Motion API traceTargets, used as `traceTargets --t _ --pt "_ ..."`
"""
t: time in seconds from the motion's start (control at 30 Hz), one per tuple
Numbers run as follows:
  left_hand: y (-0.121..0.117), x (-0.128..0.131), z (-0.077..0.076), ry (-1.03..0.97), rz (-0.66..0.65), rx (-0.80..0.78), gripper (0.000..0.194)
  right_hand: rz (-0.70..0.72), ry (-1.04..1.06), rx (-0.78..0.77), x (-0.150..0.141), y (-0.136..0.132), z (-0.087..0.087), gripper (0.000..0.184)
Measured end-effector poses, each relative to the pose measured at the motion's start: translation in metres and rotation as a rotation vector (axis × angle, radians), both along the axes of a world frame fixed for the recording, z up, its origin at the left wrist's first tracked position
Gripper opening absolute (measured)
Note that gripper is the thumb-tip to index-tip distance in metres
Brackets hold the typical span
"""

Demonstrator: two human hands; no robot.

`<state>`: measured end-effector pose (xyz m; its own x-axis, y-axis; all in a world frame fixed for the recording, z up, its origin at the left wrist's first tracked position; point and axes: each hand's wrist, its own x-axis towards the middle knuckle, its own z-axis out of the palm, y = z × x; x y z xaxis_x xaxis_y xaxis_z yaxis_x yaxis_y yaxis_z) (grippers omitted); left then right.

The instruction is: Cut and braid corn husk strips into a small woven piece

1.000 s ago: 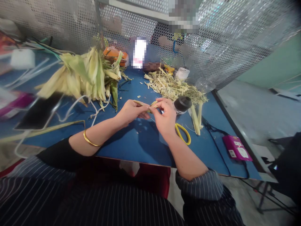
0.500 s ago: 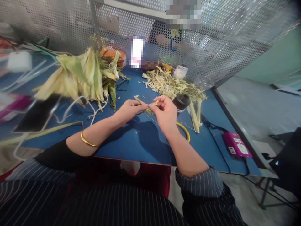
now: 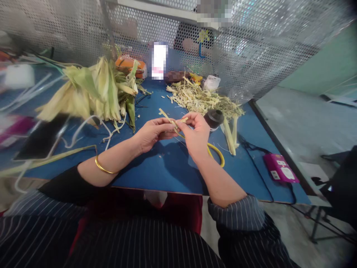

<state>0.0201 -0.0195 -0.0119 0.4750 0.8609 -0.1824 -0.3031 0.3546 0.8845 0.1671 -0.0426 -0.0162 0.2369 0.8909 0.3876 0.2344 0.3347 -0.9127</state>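
Between my hands, over the middle of the blue table [image 3: 167,167], is a small twisted piece of corn husk [image 3: 165,115]. My left hand [image 3: 156,132] pinches it between thumb and fingers. My right hand [image 3: 195,130] grips its other side, and a short pale end sticks out past the fingertips. Part of the husk piece is hidden by my fingers. A yellow tube-like ring [image 3: 219,153] lies on the table behind my right wrist, partly covered by it. Right beside that hand stands a black thread spool [image 3: 214,118].
A bundle of corn husks [image 3: 97,89] lies at the left, a heap of husk scraps [image 3: 198,96] at the back. A lit phone [image 3: 159,61] stands against the perforated metal screen [image 3: 156,28]. A magenta power strip [image 3: 280,168] and cables are on the right; a dark tablet [image 3: 41,137] is left.
My left hand's fingers have shifted around the husk piece, curling more beneath it. Its loose end now points further up and left. The view has moved slightly.
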Motion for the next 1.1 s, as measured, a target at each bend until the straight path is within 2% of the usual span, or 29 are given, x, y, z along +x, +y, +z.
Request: traceTargets --t 0.17,0.47,0.73,0.93,1.1 --pt "-0.0004 0.0003 0.0011 -0.043 0.021 -0.054 0.018 -0.029 -0.065 0.020 -0.0001 0.0000 0.0004 0.013" --pt "-0.0005 0.0010 0.0005 -0.062 0.025 -0.088 0.019 -0.021 -0.005 -0.022 -0.0032 0.0011 -0.0004 0.015" --pt "0.0030 0.0001 -0.0007 0.085 0.008 0.008 0.022 0.022 0.146 -0.100 0.0001 0.0051 -0.0049 0.020" --pt "0.0035 -0.0010 -0.0005 0.151 0.062 0.012 0.026 0.025 0.074 -0.081 -0.0019 0.0015 0.0002 0.017" --pt "0.0050 -0.0006 -0.0008 0.145 0.070 0.022 0.022 0.087 0.261 -0.187 0.0007 0.0059 -0.0020 0.022"
